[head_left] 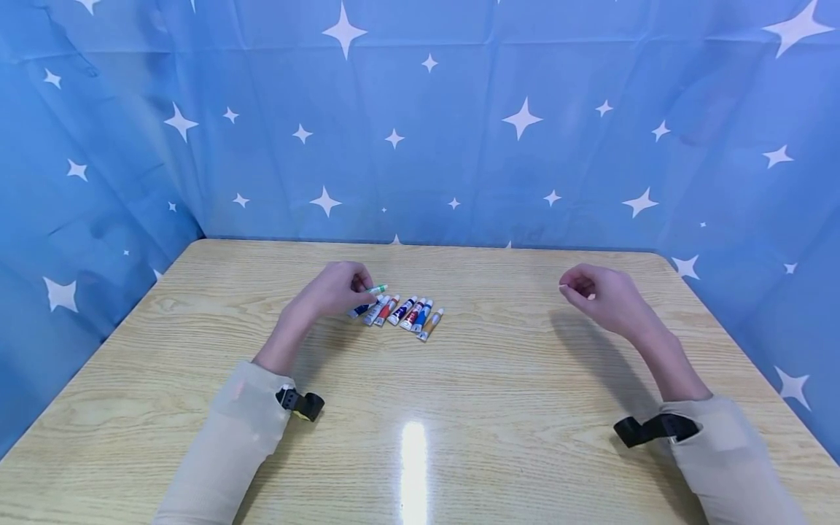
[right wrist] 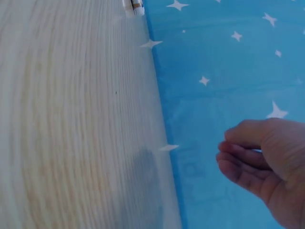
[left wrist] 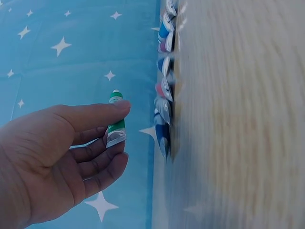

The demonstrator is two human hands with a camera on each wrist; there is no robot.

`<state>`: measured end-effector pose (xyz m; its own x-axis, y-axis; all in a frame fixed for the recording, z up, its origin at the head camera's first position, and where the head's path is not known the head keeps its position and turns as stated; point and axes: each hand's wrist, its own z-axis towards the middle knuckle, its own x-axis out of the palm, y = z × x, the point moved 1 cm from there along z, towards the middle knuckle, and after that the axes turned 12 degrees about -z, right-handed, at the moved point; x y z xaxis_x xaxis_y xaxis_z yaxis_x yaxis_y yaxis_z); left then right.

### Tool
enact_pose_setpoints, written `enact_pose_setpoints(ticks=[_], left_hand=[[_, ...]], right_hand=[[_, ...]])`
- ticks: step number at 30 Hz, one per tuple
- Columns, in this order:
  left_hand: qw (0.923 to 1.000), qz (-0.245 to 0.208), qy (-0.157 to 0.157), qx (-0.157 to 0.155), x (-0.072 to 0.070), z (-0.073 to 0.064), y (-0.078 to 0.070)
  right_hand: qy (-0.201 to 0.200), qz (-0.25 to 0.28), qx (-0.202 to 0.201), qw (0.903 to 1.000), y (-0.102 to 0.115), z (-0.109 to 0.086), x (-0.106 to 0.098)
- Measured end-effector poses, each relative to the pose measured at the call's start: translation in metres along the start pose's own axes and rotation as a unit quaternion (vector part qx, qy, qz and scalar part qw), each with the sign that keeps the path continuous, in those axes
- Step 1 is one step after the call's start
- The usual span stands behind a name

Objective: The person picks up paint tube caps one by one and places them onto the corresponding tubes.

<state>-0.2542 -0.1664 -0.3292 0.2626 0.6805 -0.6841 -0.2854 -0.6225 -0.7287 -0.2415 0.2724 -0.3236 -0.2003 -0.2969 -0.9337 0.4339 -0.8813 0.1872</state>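
Note:
A small green paint tube (left wrist: pixel 116 125) is pinched between the thumb and fingers of my left hand (head_left: pixel 337 288), its white cap end pointing up in the left wrist view. Just beside and below that hand, several paint tubes (head_left: pixel 402 312) lie in a slanting row on the table; blue, red, orange and ochre ones show. The ochre tube (head_left: pixel 430 325) is at the right end of the row. Over the right part of the table hovers my right hand (head_left: pixel 600 299), its fingers loosely curled with the thumb near the fingertips. Nothing shows in its grasp in the right wrist view.
The light wooden table (head_left: pixel 499 394) has rounded back corners and a bright light reflection near its front. A blue curtain (head_left: pixel 472 87) with white stars hangs behind it and along both sides. Each wrist carries a black strap with a small camera (head_left: pixel 308 405).

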Motion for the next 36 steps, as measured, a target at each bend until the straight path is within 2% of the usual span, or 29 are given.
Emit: enact_pose_setpoints(ticks=[12, 17, 22, 36], left_hand=[[0.9988, -0.005, 0.017, 0.046, 0.009, 0.000, -0.020], [0.9985, -0.009, 0.017, 0.051, 0.013, -0.001, -0.029], [0.9983, -0.007, 0.021, 0.055, 0.017, 0.000, -0.036], [0.9938, -0.011, 0.030, 0.107, 0.025, -0.008, -0.061]], right_hand=[[-0.061, 0.016, -0.057, 0.9964, 0.026, 0.003, -0.003], [-0.079, 0.028, -0.081, 0.9932, 0.035, 0.003, -0.003], [-0.087, 0.035, -0.095, 0.9910, 0.043, 0.002, -0.004], [-0.109, 0.051, -0.127, 0.9846, 0.065, -0.001, -0.007]])
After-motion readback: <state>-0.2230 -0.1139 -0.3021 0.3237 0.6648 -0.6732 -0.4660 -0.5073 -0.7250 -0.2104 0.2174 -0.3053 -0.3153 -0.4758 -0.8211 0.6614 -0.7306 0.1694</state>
